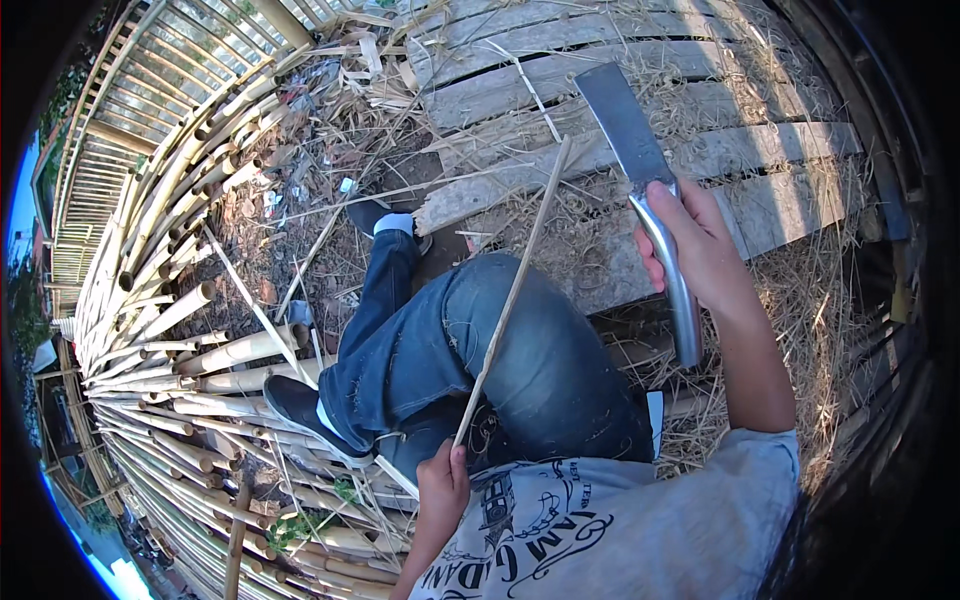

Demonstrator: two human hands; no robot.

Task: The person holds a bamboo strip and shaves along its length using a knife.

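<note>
My right hand [697, 243] grips the metal handle of a broad cleaver-like knife [628, 128], its flat blade pointing up and away over the wooden planks. My left hand [441, 487] is closed on the lower end of a thin bamboo strip [513, 290] that runs upward across my blue-jeaned knee toward the planks. The knife and the strip are apart. I am sitting, with my legs bent and dark shoes on the ground.
A pile of bamboo poles [190, 350] fans out on the left and lower left. Weathered wooden planks [720, 150] covered with dry straw and shavings lie ahead and to the right. A slatted bamboo fence [150, 90] stands at the upper left.
</note>
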